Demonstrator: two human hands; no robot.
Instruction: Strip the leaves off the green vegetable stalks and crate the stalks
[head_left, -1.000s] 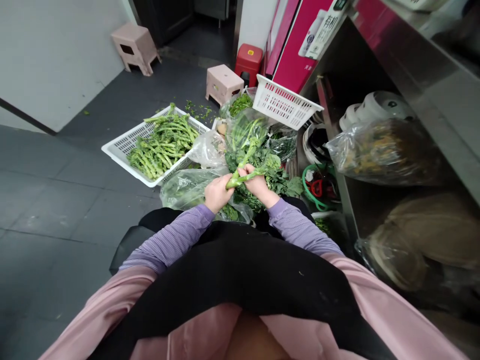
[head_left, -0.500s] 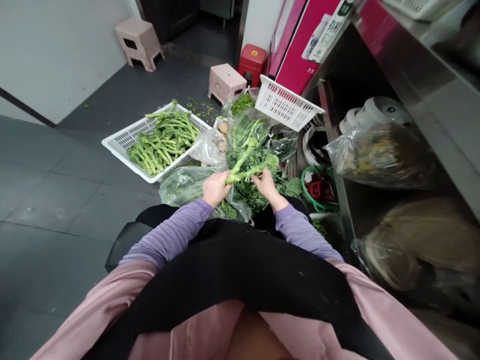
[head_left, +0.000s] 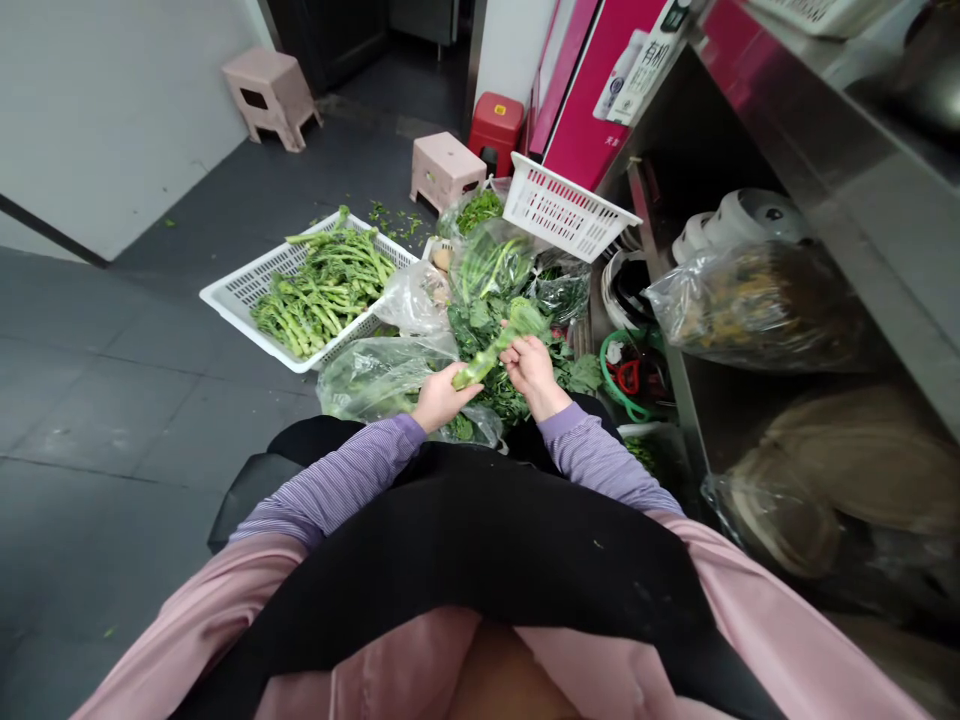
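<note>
A leafy green vegetable stalk, blurred by motion, slants between my hands above a heap of leaves. My left hand is closed around its thick lower end. Higher up, the fingers of my right hand are pinched against the stalk's side; whether they also grip a leaf is hidden. Dark green leaves lie just beneath. A clear plastic bag with greens rests beside my left hand. Farther left stands a white slotted basket, in which many green stalks are piled.
Another white basket leans tilted behind the bagged greens. Pink stools and a red stool stand farther back. On the right are a green basket and a metal shelf bearing a bagged bundle.
The stalk has swung from two spread stems to one blurred, steeper shape. My left hand has turned and dropped slightly; my right hand has closed in on the stalk. The view shifted a little.
</note>
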